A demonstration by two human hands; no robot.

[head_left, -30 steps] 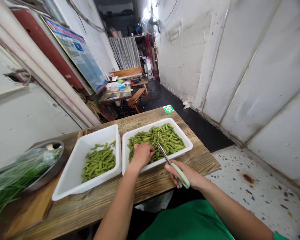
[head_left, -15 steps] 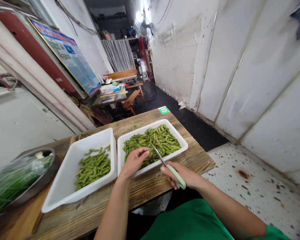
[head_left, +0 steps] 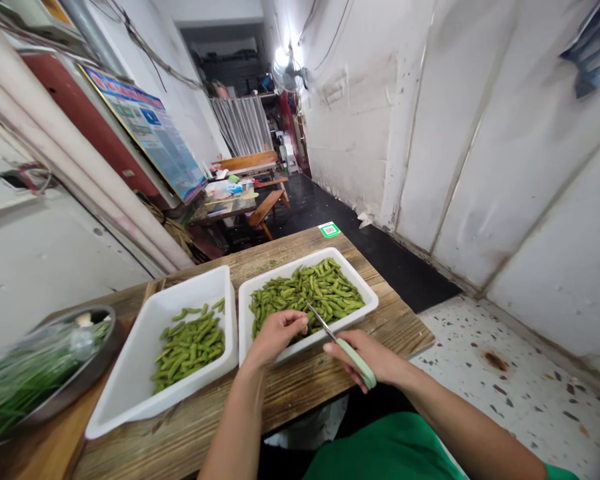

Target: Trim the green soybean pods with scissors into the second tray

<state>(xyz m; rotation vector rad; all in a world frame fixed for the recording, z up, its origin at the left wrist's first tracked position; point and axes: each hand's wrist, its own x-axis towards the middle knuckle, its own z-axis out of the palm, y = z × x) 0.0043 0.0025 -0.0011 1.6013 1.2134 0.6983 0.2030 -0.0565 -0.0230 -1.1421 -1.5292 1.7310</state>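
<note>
My right hand [head_left: 360, 360] is wrapped round a pair of scissors [head_left: 353, 360] with pale green handles. The metal blades point away to the upper left, over the green bean pods [head_left: 325, 287] heaped in the right white tray [head_left: 373, 297]. Close to the blade tips, my left hand [head_left: 280, 333] is closed in a pinch above that tray's near rim; what sits between its fingertips cannot be made out against the pods. Beside it stands the left white tray [head_left: 120, 393], holding a smaller pile of pods [head_left: 193, 350].
Both trays rest on a wooden table [head_left: 300, 393]. At the left, a metal bowl [head_left: 107, 333] holds bagged green stalks [head_left: 30, 373]. A green code card [head_left: 329, 230] lies at the far edge. Beyond are a low table [head_left: 225, 207], a wooden bench [head_left: 267, 207] and a white wall [head_left: 360, 133].
The camera view has tilted up slightly, so the scene sits lower. My left hand stays pinched beside the scissors, and both hands have shifted little relative to the trays.
</note>
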